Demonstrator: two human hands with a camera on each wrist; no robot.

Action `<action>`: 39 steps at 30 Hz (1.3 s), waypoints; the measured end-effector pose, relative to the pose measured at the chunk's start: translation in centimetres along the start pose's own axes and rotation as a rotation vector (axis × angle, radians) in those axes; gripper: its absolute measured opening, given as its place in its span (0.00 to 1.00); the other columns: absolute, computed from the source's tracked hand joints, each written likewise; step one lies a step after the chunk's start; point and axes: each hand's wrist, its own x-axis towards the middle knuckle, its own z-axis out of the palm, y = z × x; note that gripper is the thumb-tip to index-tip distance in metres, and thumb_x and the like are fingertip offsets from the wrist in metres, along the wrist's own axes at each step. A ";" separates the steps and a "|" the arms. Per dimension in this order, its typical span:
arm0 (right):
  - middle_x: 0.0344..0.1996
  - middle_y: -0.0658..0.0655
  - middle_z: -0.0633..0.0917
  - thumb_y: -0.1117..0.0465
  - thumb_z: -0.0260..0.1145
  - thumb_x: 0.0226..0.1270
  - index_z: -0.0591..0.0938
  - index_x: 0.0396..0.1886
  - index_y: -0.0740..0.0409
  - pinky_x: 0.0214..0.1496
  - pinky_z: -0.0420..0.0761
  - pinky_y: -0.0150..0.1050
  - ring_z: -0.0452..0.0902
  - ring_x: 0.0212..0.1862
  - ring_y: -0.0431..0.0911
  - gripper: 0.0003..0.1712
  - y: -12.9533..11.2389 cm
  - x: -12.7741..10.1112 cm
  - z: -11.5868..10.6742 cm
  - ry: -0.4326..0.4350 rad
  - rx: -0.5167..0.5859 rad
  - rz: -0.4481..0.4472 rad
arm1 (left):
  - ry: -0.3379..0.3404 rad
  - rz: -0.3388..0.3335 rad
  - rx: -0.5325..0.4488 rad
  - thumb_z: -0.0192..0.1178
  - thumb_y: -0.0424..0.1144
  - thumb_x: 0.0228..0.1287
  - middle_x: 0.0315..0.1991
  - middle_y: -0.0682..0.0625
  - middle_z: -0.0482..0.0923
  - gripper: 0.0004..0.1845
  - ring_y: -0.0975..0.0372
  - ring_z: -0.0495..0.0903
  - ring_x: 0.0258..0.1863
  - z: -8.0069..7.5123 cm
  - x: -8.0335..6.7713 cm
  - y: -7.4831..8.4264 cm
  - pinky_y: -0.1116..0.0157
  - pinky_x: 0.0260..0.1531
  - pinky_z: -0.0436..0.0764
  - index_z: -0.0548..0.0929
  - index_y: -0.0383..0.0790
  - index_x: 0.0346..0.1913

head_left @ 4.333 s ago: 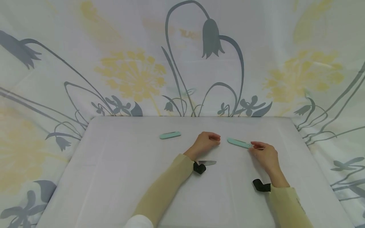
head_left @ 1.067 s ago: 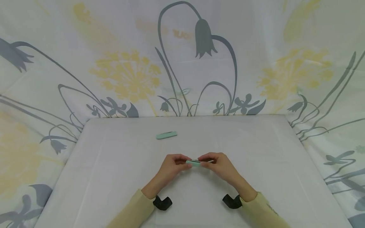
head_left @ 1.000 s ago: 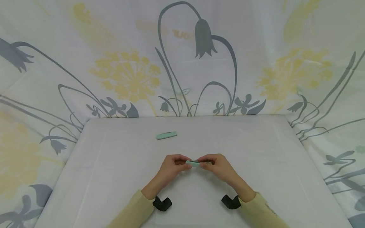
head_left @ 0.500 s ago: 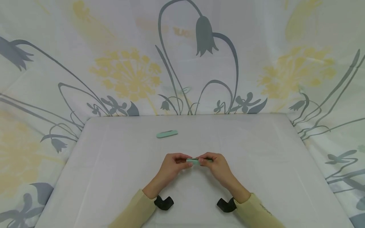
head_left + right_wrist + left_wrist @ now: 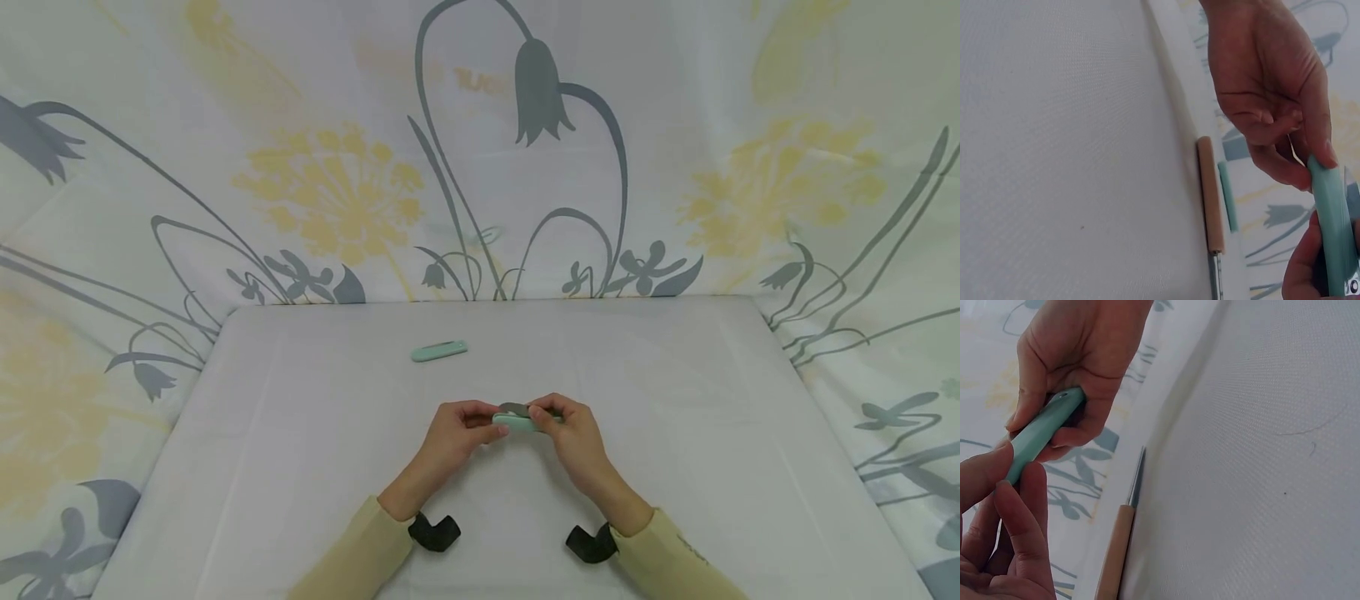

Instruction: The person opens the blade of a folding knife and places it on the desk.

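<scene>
Both hands hold a mint-green folding knife [image 5: 513,423] above the middle of the table. My left hand [image 5: 453,437] pinches its left end between thumb and fingers. At the other end, my right hand [image 5: 573,442] grips the handle, with the thumb up by the blade. Part of the grey blade [image 5: 513,409] stands out above the handle; the rest is hidden by the right hand. In the left wrist view the handle's holed end lies in the right hand [image 5: 1079,356]. A second mint-green folding knife [image 5: 438,351] lies farther back on the table.
Both wrist views show a knife with a wooden handle [image 5: 1116,550] lying on the white table [image 5: 300,467]; in the head view the hands hide it. Beside its handle, the right wrist view shows the second folding knife [image 5: 1228,197]. A flower-printed curtain [image 5: 480,167] surrounds the table.
Earlier the right hand held the folding knife at the table's right, the left hand apart. Both then brought it to the middle. Since half a second ago, its blade has risen from the handle.
</scene>
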 end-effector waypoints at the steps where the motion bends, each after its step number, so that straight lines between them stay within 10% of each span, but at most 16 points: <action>1: 0.41 0.59 0.83 0.65 0.63 0.72 0.83 0.40 0.69 0.47 0.79 0.38 0.77 0.42 0.46 0.08 0.0 0.0 0.0 0.003 0.010 0.002 | -0.001 0.004 0.000 0.72 0.32 0.58 0.37 0.45 0.87 0.14 0.64 0.82 0.32 0.0 0.0 0.0 0.67 0.32 0.78 0.86 0.29 0.46; 9: 0.40 0.63 0.85 0.65 0.61 0.74 0.80 0.43 0.72 0.50 0.79 0.34 0.83 0.44 0.46 0.11 0.3 0.3 0.1 -0.001 0.145 0.007 | 0.007 -0.010 0.015 0.72 0.33 0.59 0.37 0.47 0.87 0.14 0.64 0.82 0.32 -0.4 0.0 -0.5 0.64 0.34 0.78 0.87 0.32 0.47; 23: 0.45 0.53 0.86 0.59 0.68 0.70 0.85 0.50 0.63 0.50 0.80 0.37 0.80 0.48 0.47 0.14 -0.7 2.2 -1.0 -0.148 -0.243 -0.295 | -0.011 -0.028 0.063 0.68 0.28 0.61 0.35 0.46 0.86 0.10 0.62 0.80 0.31 -0.7 -1.4 2.4 0.62 0.36 0.77 0.86 0.28 0.45; 39: 0.35 0.47 0.87 0.60 0.71 0.67 0.89 0.39 0.59 0.39 0.79 0.37 0.79 0.37 0.42 0.07 -1.8 3.3 0.0 -0.252 -0.401 -0.343 | -0.023 0.040 0.063 0.71 0.35 0.59 0.33 0.49 0.86 0.11 0.60 0.82 0.30 -1.3 -0.3 -0.5 0.67 0.31 0.76 0.88 0.34 0.44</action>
